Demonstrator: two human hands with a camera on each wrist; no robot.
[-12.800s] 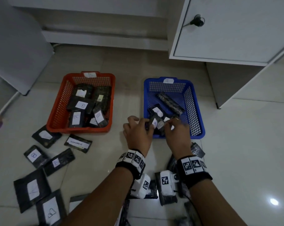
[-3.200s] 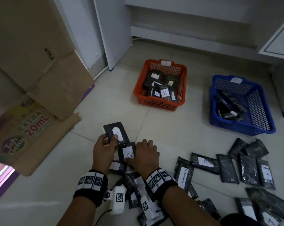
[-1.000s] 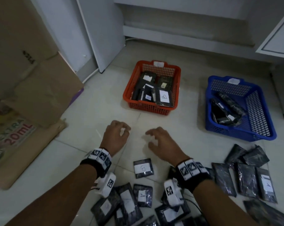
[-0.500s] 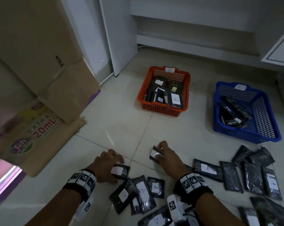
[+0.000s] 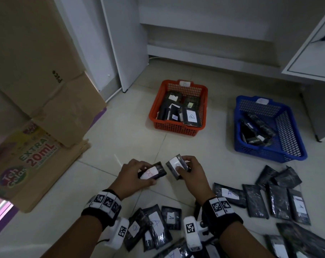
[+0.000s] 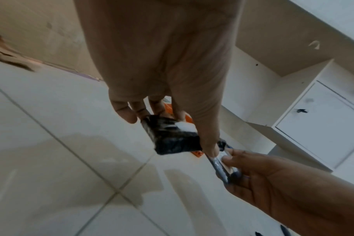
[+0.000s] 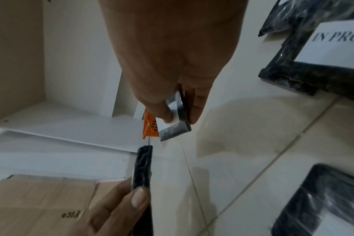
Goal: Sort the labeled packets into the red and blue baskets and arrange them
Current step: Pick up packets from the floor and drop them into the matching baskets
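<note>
- vs 0.5 s ago: both hands were down on the floor packets; now both are raised above the tiled floor, each carrying one black packet.
- Left hand: grip pinched on a labelled packet, thumb under, fingers over the far edge. Label reads roughly "B", blurred.
- Right hand: grip pinched on a second packet, thumb pressing the white label; letter partly covered by the thumb, unreadable.
- The two held packets sit just beside each other, apart.
- Red basket: still holds several packets, the front one marked "B". Blue basket: a few packets at its left side; labels too small to read.
- Loose packets lie on the floor right of and below the wrists, several marked "A"; bottom ones cut off by the frame edge.
- Right wrist view: one floor label cut off, reads "IN PRO…".
- Cardboard box at left, partly out of frame.
</note>
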